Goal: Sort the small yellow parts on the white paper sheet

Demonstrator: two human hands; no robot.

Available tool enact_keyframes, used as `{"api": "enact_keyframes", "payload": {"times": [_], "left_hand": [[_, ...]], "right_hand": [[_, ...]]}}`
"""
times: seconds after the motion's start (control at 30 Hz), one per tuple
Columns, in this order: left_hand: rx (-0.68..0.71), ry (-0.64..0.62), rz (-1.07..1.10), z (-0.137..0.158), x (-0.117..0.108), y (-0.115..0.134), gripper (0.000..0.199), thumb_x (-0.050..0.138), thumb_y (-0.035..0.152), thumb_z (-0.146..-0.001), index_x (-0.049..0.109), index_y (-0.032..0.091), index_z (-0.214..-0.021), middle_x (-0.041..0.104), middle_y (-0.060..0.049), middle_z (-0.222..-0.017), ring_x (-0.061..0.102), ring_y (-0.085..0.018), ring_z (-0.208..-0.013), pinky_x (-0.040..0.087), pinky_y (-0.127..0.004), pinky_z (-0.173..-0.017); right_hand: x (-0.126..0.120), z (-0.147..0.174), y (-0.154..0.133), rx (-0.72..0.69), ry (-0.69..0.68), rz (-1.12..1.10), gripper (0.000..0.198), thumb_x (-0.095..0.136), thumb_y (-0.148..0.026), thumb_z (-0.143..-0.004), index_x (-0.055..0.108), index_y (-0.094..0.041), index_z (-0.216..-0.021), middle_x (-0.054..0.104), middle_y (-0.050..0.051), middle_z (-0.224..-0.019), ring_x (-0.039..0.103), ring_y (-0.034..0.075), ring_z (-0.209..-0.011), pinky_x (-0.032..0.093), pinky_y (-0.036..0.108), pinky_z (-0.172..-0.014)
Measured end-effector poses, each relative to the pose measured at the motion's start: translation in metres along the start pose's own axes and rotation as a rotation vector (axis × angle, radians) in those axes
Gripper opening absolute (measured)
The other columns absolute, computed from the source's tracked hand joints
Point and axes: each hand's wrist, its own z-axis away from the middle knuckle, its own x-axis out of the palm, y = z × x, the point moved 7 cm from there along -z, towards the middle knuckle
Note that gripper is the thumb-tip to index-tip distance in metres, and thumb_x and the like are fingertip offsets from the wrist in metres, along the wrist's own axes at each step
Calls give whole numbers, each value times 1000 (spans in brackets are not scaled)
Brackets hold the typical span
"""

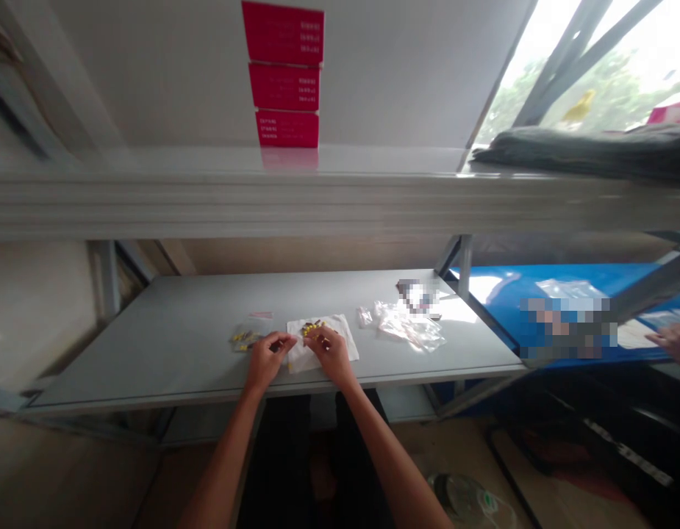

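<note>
Over the front of a white cloth (348, 342), my left hand (269, 356) and my right hand (329, 355) are close together. The thumb and fingers of each are pinched, but whatever lies between the fingertips is too small to make out. Just beyond my right hand, a pile of small yellow and dark pieces (314, 327) rests on the cloth and is partly covered by my fingers. Left of my left hand lies a clear bag (243, 338) with similar yellow pieces in it. A small flat clear bag with a reddish edge (261, 315) is behind it.
Clear plastic bags (409, 325) are heaped to the right, with a small bag (364, 317) beside them. A shelf (218, 206) crosses above the grey table (152, 345), carrying stacked red boxes (287, 88). At the right, another person's hand (673, 342) is over a blue table (494, 283).
</note>
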Motion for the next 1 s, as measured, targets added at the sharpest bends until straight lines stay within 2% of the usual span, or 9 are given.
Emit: {"api": "enact_keyframes", "payload": {"times": [0.17,0.27,0.37,0.53,0.63,0.7,0.77,0.87,1.0], "left_hand": [[-34,52,46,1,-3,-4,34,66,52,-83,75,19,-84,75,-4,-82,66,-21,-78,49,-29,-73],[-67,134,146,2,-8,-9,34,66,51,-83,74,18,-89,75,-5,-85,67,-21,-79,50,-28,-73],[-100,188,258,2,-11,-15,36,65,52,-85,72,17,-91,73,-5,-81,67,-19,-74,51,-27,-70],[-99,198,274,1,-10,-16,39,68,54,-81,72,17,-89,73,-6,-79,68,-20,-75,53,-28,-71],[-105,243,279,1,-13,-20,39,67,55,-82,71,17,-91,72,-5,-79,68,-19,-74,54,-27,-71],[-105,246,272,1,-13,-23,39,65,54,-84,71,17,-93,71,-5,-79,67,-18,-74,53,-27,-70],[-94,218,253,-1,-11,-24,41,64,54,-85,71,16,-100,71,-5,-82,67,-18,-76,54,-26,-70],[-72,181,212,-2,-10,-23,47,62,55,-86,70,17,-111,73,-6,-87,68,-19,-78,54,-28,-71],[-66,181,179,-2,-10,-21,44,61,53,-87,72,17,-110,75,-7,-91,69,-20,-80,54,-29,-72]], "right_hand": [[2,5,-13,-91,-68,13,23,58,-32,-95,75,-22,-83,73,6,-95,63,17,-79,46,26,-63],[-10,6,-11,-60,62,18,25,51,-27,-97,75,-23,-104,71,7,-107,64,17,-85,46,25,-62],[-24,7,-1,1,266,34,28,48,-18,-92,74,-21,-102,70,7,-101,63,17,-81,46,26,-63],[-20,13,15,48,275,26,27,48,-13,-81,74,-19,-84,71,5,-88,62,17,-75,46,26,-65],[-40,11,28,110,380,23,26,47,-15,-80,72,-17,-85,71,6,-86,62,18,-74,47,26,-65],[-61,-7,36,145,422,129,26,47,-15,-81,72,-17,-87,71,6,-86,60,17,-70,48,26,-65],[-78,-42,43,165,369,349,31,46,-13,-83,73,-17,-97,72,7,-95,62,18,-74,49,28,-72],[-78,-103,63,210,37,781,37,49,-12,-88,70,-17,-118,68,12,-115,63,20,-96,45,28,-90],[-74,-140,88,244,-96,861,30,56,-6,-82,76,-13,-104,70,13,-105,62,21,-99,42,25,-91]]}}
